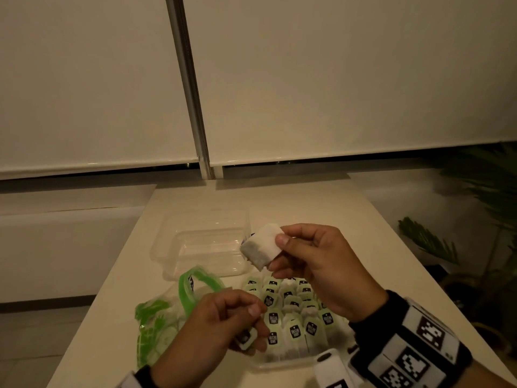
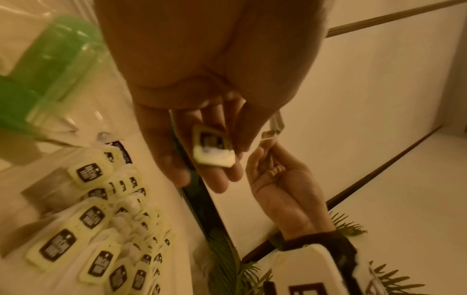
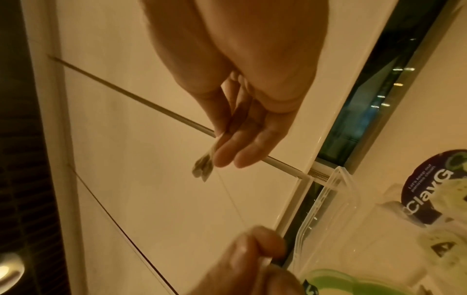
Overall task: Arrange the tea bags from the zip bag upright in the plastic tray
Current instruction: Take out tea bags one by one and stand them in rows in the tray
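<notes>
My right hand pinches a white tea bag by one edge, held in the air above the table. From the right wrist the tea bag shows edge-on between the fingers. A thin string runs from it down to my left hand, which pinches the bag's pale green tag. Below both hands, the clear plastic tray holds several tea bags standing upright in rows, tags up. The green-printed zip bag lies open left of the tray.
A second clear plastic container sits farther back on the white table. Potted plant leaves stand off the right edge. Window blinds hang behind the table.
</notes>
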The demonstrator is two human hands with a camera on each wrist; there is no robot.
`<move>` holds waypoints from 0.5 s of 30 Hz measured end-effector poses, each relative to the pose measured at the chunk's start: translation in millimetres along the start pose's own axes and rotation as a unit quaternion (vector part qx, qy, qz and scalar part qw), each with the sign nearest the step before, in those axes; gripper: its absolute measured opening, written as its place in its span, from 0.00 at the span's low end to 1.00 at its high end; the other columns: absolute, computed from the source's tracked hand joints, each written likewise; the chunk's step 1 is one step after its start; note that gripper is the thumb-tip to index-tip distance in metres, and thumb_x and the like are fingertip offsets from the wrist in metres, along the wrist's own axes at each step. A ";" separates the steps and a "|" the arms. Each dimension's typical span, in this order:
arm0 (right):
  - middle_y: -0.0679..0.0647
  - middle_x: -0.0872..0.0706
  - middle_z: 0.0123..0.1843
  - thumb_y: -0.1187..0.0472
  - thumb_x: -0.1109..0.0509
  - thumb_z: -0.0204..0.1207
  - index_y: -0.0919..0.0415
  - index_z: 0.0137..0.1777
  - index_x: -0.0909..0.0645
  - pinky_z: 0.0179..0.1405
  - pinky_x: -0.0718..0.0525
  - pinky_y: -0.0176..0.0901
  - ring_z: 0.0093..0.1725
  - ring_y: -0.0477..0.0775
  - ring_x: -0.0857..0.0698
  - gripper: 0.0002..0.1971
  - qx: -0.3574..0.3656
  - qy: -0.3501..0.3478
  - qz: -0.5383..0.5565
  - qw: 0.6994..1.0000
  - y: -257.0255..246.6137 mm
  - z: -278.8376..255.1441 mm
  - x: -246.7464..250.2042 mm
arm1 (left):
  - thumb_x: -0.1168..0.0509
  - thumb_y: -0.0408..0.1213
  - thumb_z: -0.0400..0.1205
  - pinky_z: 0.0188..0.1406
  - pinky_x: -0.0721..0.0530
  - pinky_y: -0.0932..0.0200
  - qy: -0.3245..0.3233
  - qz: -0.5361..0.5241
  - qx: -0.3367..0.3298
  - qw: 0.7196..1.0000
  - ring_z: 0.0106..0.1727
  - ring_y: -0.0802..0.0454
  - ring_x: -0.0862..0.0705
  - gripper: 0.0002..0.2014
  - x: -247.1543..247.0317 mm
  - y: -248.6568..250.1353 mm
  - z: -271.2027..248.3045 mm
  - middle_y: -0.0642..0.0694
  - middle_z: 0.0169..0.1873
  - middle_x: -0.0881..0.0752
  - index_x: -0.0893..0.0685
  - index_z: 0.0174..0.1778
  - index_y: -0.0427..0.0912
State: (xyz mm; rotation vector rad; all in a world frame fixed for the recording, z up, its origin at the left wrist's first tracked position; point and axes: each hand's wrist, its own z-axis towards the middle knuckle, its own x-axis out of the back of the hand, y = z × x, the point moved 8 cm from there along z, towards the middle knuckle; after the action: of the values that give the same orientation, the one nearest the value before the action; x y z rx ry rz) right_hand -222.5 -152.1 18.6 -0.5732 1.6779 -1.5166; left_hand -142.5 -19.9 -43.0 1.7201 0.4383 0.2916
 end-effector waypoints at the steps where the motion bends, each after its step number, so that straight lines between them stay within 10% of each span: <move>1: 0.65 0.11 0.35 0.68 0.31 0.78 0.71 0.53 0.14 0.33 0.11 0.44 0.31 0.55 0.11 0.07 -0.003 -0.012 0.001 1.000 -0.5 0.1 -0.6 | 0.22 0.36 0.70 0.27 0.17 0.57 -0.004 -0.002 0.011 1.000 0.29 0.40 0.14 0.11 -0.5 -2.6 0.7 0.31 0.32 0.12 0.12 0.41 0.33; 8: 0.63 0.10 0.39 0.65 0.29 0.79 0.67 0.47 0.13 0.35 0.13 0.49 0.36 0.55 0.13 0.05 0.012 0.013 -0.089 0.996 3.1 2.3 11.7 | 0.27 0.44 0.72 0.28 0.21 0.57 -0.063 0.092 -0.039 0.993 0.25 0.48 0.18 0.08 -14.9 16.3 -13.4 0.42 0.26 0.13 0.08 0.40 0.43; 15: 0.65 0.11 0.39 0.65 0.28 0.79 0.66 0.45 0.16 0.33 0.12 0.48 0.36 0.58 0.13 0.04 -0.037 -0.019 -0.077 0.996 21.1 -5.6 4.4 | 0.32 0.65 0.73 0.55 0.23 0.78 -0.075 0.294 -0.124 0.945 0.53 0.73 0.15 0.11 -21.9 64.1 -29.2 0.70 0.46 0.11 0.11 0.47 0.70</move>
State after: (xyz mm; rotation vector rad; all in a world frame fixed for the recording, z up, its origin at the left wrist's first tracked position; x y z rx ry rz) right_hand -226.0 -148.2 -3.0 -0.7818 1.6983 -1.5457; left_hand -166.4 -13.6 26.6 1.5756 -0.2311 0.6118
